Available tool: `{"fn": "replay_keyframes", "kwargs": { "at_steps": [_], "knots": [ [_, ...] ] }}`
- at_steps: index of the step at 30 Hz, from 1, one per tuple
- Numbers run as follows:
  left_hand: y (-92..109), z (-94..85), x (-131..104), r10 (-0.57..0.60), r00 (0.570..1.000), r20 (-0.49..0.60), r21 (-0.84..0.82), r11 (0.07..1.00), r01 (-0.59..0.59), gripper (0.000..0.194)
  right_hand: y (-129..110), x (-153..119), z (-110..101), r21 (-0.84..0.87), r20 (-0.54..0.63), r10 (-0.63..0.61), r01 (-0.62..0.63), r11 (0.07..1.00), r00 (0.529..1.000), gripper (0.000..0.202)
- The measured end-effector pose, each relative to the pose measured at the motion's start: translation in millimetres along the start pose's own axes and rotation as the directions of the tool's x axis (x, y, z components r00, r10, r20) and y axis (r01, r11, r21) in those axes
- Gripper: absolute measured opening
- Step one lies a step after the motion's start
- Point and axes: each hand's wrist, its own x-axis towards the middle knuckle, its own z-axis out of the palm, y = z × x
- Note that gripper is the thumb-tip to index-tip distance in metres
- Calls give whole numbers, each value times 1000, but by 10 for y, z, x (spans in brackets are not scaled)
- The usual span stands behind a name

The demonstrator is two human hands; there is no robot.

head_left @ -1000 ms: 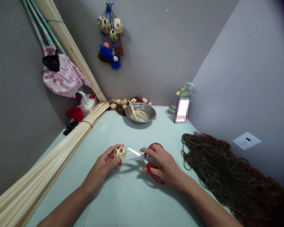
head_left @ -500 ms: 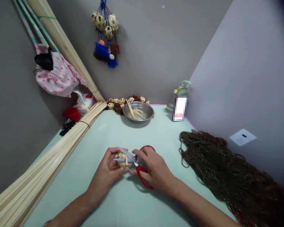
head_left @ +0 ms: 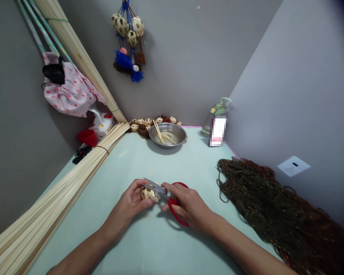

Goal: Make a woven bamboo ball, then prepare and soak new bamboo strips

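My left hand (head_left: 133, 199) grips a small woven ball (head_left: 149, 193) made of pale strips, fingers behind it and thumb at its lower right. In my right hand (head_left: 190, 202) is a pair of scissors (head_left: 179, 217) with red handles. The blades point left and stand a little apart, lying across the upper part of the ball; whether they touch it I cannot tell. Both hands are above the middle of the pale green table (head_left: 126, 244). A few thin strip scraps lie near the ball.
A metal bowl (head_left: 169, 146) with pale strips stands at the back, with small woven balls (head_left: 134, 127) behind it. Long strips (head_left: 83, 179) run along the left. Dark cord (head_left: 269, 206) covers the right side. A bottle (head_left: 206, 124) and phone (head_left: 218, 131) stand at back right.
The scissor blades have come closer together and shifted slightly up. My left hand has turned the ball, and the strip end that stood between the blades no longer shows there.
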Motion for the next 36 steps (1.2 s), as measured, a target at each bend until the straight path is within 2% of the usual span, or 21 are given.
{"fn": "replay_keyframes", "kwargs": {
  "at_steps": [3, 6, 9, 12, 15, 19, 24, 31, 36],
  "knots": [
    [-11, -2, 11, 2, 1000, 13, 1, 1000, -2, 42, -1, -20, 4, 2, 10, 16, -16, 1000, 1000, 43],
    [-14, -18, 20, 7, 1000, 8, 2, 1000, -7, 40, 19, -33, 8, 81, 11, 18, -19, 996, 1000, 35],
    [14, -40, 17, -9, 1000, -4, -3, 1000, 9, 40, 72, -31, -18, 144, -32, 19, -14, 989, 999, 33],
    [63, -61, 9, -28, 999, -30, -21, 999, 27, 45, 149, -26, -90, 86, -127, 15, -4, 996, 992, 44],
    [104, -75, 3, -47, 998, -40, -61, 997, 45, 47, 212, -31, -179, -21, -174, -47, 44, 999, 984, 51],
    [119, -83, -3, -64, 998, -5, -77, 995, 63, 46, 223, -41, -242, -86, -126, -96, 86, 993, 987, 52],
    [90, -69, -11, -61, 998, 15, -12, 998, 61, 48, 166, -50, -207, -103, -44, -130, 125, 987, 991, 53],
    [61, -16, 21, -120, 991, 57, 95, 989, 114, 51, 61, -56, -134, -140, 13, -190, 190, 972, 982, 54],
    [21, -67, 52, -139, 987, 84, 162, 979, 124, 51, 28, -51, -122, -169, 21, -185, 186, 968, 982, 55]
  ]
}}
